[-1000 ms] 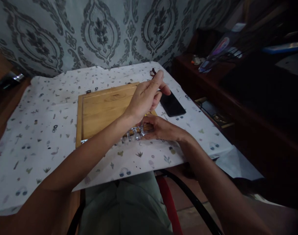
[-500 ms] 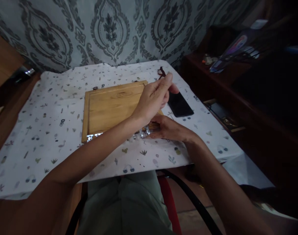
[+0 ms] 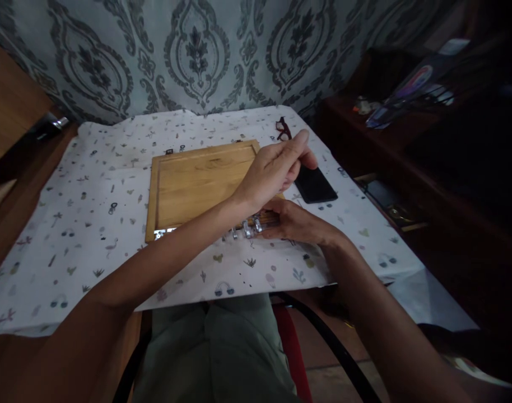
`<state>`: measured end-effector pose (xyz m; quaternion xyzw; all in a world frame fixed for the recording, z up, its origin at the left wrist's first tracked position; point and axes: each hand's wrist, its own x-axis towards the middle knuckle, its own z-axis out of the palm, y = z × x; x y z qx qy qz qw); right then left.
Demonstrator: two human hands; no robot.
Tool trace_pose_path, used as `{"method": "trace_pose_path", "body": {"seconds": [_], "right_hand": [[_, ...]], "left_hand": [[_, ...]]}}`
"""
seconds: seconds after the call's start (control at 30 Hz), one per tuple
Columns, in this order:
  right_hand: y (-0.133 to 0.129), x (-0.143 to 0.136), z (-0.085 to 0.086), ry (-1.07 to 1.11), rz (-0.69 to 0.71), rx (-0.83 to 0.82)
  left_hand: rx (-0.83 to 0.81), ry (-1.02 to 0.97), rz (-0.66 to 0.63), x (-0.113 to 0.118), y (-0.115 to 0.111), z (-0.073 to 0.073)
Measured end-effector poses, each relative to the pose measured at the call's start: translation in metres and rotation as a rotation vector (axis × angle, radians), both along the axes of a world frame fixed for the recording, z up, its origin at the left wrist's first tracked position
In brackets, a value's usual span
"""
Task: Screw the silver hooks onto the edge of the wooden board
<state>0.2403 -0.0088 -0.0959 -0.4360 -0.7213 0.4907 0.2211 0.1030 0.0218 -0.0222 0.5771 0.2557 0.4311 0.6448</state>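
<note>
Wooden board (image 3: 197, 184), right hand (image 3: 298, 222) apparently at near edge, tablecloth (image 3: 92, 224) extending leftward

Along the left edge of the cloth-covered white tabletop (image 3: 83, 224), a wide passage is left. The middle is taken up by a flat, rectangular yellow-brown wooden board (image 3: 197, 182), its near right corner blocked by the right hand (image 3: 296, 221) and, above, the left hand (image 3: 277, 165). The right edge is narrowed by a black rectangular phone (image 3: 316, 186), the far right corner by dark-red-framed glasses (image 3: 283, 130).
</note>
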Motion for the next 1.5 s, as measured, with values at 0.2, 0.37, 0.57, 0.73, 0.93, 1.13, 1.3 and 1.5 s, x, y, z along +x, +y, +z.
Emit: {"method": "trace_pose_path", "body": {"seconds": [0.2, 0.37, 0.57, 0.73, 0.93, 1.13, 1.3, 1.5], "right_hand": [[0.000, 0.001, -0.002, 0.028, 0.009, 0.003], [0.001, 0.000, 0.002, -0.010, 0.024, 0.053], [0.002, 0.001, 0.002, -0.029, 0.036, 0.083], [0.001, 0.001, 0.002, -0.048, 0.021, 0.073], [0.001, 0.000, 0.000, 0.018, 0.013, 0.041], [0.001, 0.001, 0.000, -0.009, 0.016, 0.057], [0.000, 0.002, 0.004, -0.094, 0.013, 0.124], [0.001, 0.002, 0.001, -0.068, 0.019, 0.075]], "left_hand": [[-0.046, -0.030, 0.091, 0.001, -0.005, 0.003], [-0.098, 0.024, 0.110, 0.001, 0.001, 0.006], [-0.068, 0.036, 0.053, 0.004, 0.011, -0.001], [-0.063, 0.026, 0.015, 0.005, 0.007, 0.000], [0.030, -0.023, 0.180, 0.005, -0.006, -0.002], [0.024, 0.009, 0.136, 0.004, -0.004, -0.003], [-0.009, 0.029, -0.040, -0.001, 0.006, -0.001], [0.070, 0.015, -0.048, -0.002, 0.001, -0.005]]}}
